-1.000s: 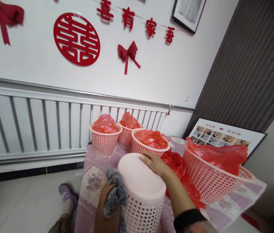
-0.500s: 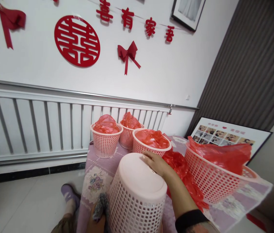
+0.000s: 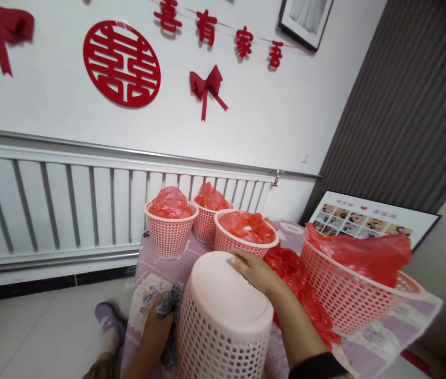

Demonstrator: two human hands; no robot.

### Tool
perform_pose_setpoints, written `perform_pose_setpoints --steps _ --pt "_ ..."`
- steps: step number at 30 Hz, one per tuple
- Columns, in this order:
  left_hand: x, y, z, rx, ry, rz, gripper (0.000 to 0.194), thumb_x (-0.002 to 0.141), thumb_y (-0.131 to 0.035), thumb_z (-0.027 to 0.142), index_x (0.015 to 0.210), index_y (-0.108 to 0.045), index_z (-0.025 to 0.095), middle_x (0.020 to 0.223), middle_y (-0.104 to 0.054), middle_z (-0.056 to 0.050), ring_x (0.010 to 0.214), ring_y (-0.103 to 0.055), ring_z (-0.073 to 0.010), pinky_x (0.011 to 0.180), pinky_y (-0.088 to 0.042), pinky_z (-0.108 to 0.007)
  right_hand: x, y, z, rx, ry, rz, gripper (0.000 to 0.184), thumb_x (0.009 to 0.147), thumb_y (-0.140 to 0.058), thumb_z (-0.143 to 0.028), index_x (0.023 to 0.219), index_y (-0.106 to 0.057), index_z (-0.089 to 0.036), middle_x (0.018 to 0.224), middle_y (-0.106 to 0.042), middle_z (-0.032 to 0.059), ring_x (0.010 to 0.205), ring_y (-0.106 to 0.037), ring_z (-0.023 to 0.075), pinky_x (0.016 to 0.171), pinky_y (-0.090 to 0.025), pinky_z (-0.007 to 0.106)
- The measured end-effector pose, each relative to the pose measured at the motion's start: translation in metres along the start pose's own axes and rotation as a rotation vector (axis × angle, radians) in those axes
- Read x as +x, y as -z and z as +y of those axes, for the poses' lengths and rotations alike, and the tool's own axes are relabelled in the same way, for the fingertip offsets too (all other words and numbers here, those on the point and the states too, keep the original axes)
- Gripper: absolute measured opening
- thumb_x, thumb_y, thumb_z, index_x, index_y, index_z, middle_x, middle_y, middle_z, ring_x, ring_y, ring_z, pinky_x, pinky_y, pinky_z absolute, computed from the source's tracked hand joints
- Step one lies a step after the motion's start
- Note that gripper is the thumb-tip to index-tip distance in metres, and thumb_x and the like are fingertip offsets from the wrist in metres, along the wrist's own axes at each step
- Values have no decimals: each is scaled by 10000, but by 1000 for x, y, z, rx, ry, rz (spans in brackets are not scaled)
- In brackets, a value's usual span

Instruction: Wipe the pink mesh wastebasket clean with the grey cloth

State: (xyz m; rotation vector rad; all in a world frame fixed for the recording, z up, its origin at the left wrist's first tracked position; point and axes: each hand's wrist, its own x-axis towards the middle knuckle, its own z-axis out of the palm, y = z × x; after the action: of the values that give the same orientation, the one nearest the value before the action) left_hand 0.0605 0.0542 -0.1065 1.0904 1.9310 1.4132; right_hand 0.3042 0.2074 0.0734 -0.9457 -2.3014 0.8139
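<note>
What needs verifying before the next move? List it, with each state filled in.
1. Right hand on the upturned basket: ok, laid on its base.
2. Basket orientation: ok, base uppermost.
3. Grey cloth secure in the left hand: ok, gripped beside the basket.
4. Basket's rim resting on the tablecloth: cannot tell, out of frame.
5. Tablecloth right of the basket free of loose plastic: not ok, crumpled red plastic lies there.

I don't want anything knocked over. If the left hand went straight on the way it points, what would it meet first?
Probably the leftmost basket, standing upright beyond a stretch of tablecloth. Depth is hard to judge, though, and the upturned basket is close beside the left hand.
</note>
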Motion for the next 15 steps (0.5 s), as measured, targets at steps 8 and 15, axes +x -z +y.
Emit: perform_pose_setpoints --steps 8,15 --pt "70 -18 -18 220 -164 -160 429 826 -539 219 1221 -701 182 1294 -771 -90 1243 -686 -240 1083 -499 -329 -4 3 -9 29 -8 -18 460 958 -595 -564 1233 -730 -222 1318 -752 116 1210 -695 333 1062 -542 509" --pt "112 11 -40 535 -200 -260 345 856 -545 83 1109 -746 203 1307 -725 -94 1260 -630 -255 1100 -432 -385 -4 4 -7 2 -46 9 526 942 -599 -590 1300 -716 -222 1412 -702 128 1312 -640 342 1137 -481 509"
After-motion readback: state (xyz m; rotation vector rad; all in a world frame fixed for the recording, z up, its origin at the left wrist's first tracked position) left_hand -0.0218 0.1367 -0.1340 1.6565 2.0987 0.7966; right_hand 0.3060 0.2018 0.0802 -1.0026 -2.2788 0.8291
